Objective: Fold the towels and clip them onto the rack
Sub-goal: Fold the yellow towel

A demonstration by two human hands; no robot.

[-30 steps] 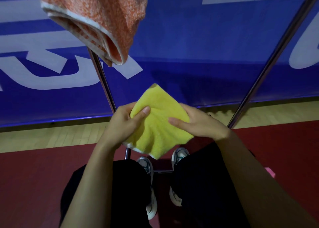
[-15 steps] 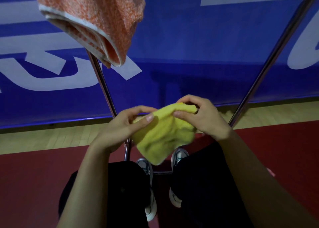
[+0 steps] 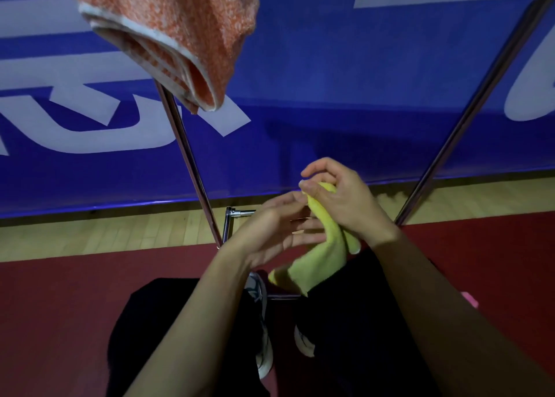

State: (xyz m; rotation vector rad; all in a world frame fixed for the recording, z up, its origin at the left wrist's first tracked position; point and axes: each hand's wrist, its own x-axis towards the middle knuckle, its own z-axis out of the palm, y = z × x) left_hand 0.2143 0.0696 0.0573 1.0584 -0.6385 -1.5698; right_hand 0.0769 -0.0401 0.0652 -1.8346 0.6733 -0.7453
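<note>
- Compared with 0.5 s ago, the yellow towel [image 3: 326, 243] no longer sits bunched between both hands; it now hangs as a narrow folded strip from the right hand [image 3: 345, 204].
- Right hand: thumb and fingers are curled around the upper end of the yellow towel and grip it in front of the blue banner [image 3: 330, 81].
- Left hand [image 3: 276, 231]: fingers are extended and relaxed, with the fingertips against the left edge of the strip; nothing is held in it.
- Yellow towel location: in mid-air between the 2 rack poles, above the person's legs, with its lower end near the shoes [image 3: 264, 351].
- Left rack pole [image 3: 186, 162] and right rack pole [image 3: 468, 111] slope inward toward the floor.
- Orange towel [image 3: 171, 33]: folded, hanging at the top left, above the left rack pole. Its attachment is out of frame.
- Floor: a wood strip [image 3: 90, 231] below the blue banner, then a red surface [image 3: 60, 321].
</note>
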